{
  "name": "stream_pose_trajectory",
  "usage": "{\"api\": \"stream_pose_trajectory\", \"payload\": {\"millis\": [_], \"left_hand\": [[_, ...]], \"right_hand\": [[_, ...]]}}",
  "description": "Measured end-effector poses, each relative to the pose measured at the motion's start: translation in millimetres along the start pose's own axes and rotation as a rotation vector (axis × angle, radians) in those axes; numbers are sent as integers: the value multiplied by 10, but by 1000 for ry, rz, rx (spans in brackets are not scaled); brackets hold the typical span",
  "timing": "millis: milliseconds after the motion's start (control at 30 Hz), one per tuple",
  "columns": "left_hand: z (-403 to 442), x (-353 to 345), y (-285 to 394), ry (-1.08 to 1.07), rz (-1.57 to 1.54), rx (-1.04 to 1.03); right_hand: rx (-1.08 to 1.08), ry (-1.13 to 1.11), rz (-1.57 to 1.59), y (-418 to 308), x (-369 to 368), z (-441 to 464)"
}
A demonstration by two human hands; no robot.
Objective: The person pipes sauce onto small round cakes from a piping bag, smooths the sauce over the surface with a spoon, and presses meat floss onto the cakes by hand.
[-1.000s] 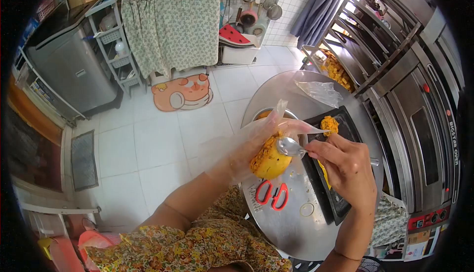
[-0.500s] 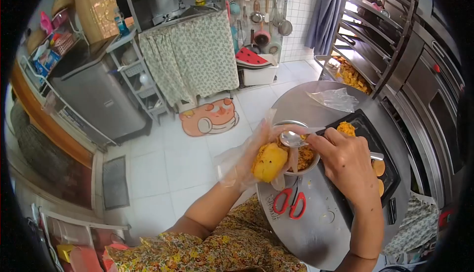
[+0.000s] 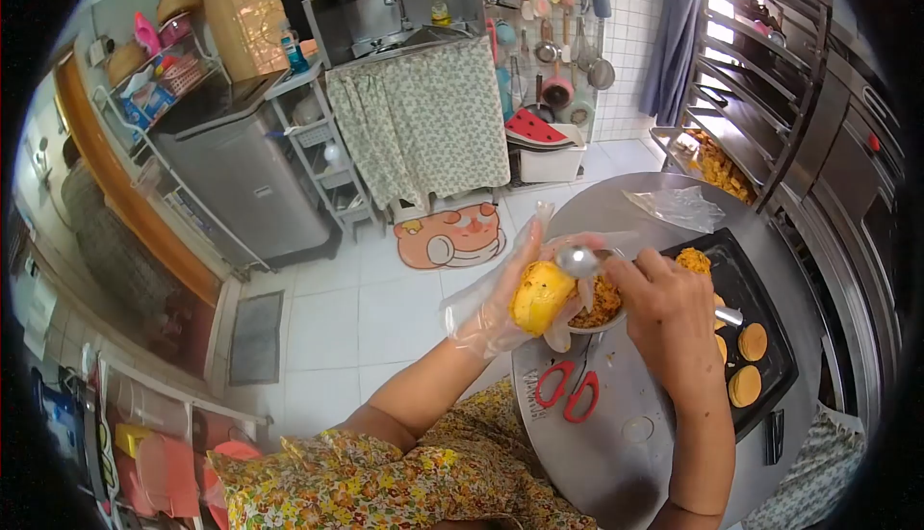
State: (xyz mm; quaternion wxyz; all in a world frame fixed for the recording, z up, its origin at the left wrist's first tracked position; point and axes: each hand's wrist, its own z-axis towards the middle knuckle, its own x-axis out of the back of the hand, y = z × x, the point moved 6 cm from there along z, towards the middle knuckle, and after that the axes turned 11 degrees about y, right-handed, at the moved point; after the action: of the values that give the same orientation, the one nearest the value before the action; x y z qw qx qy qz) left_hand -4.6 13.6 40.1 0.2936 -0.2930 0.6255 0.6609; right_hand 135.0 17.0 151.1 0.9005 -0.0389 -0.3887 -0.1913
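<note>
— Starting at the fingers: gripping what?
— Pinching a metal spoon (image 3: pixel 577 260) by its handle in the bare right hand (image 3: pixel 669 313); cupping a yellow lump (image 3: pixel 542 295) in the plastic-gloved left hand (image 3: pixel 500 310), fingers curled round it.
— Held where, going by the bowl (image 3: pixel 599 329)?
— Up just beside it, on its left in view, with the spoon close to the lump's top edge. Can't tell if touching.
— Doing what, at a guess?
— Smoothing or shaping, most likely.
— Needing what for the next move?
— Probably light pressure and a steady palm, to avoid splitting.
— Looking how?
— Rounded, bright yellow, shiny, with dark specks and orange patches.
— And farther out?
— On the metal table (image 3: pixel 577 453): nearer than the bowl, red-handled scissors (image 3: pixel 575 388); right of it, a black tray (image 3: pixel 746 289) with pale discs (image 3: pixel 753 341) and an orange ball (image 3: pixel 693 260); beyond it, a clear plastic bag (image 3: pixel 679 208).
</note>
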Motion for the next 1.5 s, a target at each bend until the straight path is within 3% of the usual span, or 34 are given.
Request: {"api": "stream_pose_trajectory", "payload": {"millis": [100,233,333,433,467,567,600,733,800,867,933,1000,1067,1200,1367,1500], "left_hand": [[41,36,-75,-213,-29,37],[97,27,10,-50,-34,-145],[101,111,99,-6,-95,-207],[131,110,130,32,-417,-80],[192,172,135,-47,-502,-79],[247,384,156,100,-276,-299],[236,375,157,147,-428,-223],[246,420,231,279,-154,-511],[301,491,260,286,-213,-489],[414,604,246,314,-572,-266],[415,605,269,361,-583,-263],[422,610,273,393,-553,-271],[424,616,272,407,-488,-286],[501,708,258,461,-491,-245],[499,681,252,489,-495,-245],[402,546,216,278,-286,-704]], "right_hand": [[-46,120,-10,103,112,-47],[-326,237,-150,607,539,-370],[-401,135,-330,760,620,-919],[-445,56,-528,630,523,-1440],[-491,32,-615,613,497,-1671],[-604,-175,-785,629,353,-2319],[-632,-261,-817,639,297,-2461],[-531,-353,-777,638,183,-2419],[-514,-277,-642,597,98,-1997],[-566,-179,-434,425,10,-1339],[-520,-75,-72,273,-236,-781],[-411,-153,96,161,-646,-375],[-281,-288,-8,162,-1084,-200],[-300,-689,-184,360,-1695,-279],[-370,-399,-28,422,-1444,-162],[-332,-398,61,340,-1566,-327]]}}
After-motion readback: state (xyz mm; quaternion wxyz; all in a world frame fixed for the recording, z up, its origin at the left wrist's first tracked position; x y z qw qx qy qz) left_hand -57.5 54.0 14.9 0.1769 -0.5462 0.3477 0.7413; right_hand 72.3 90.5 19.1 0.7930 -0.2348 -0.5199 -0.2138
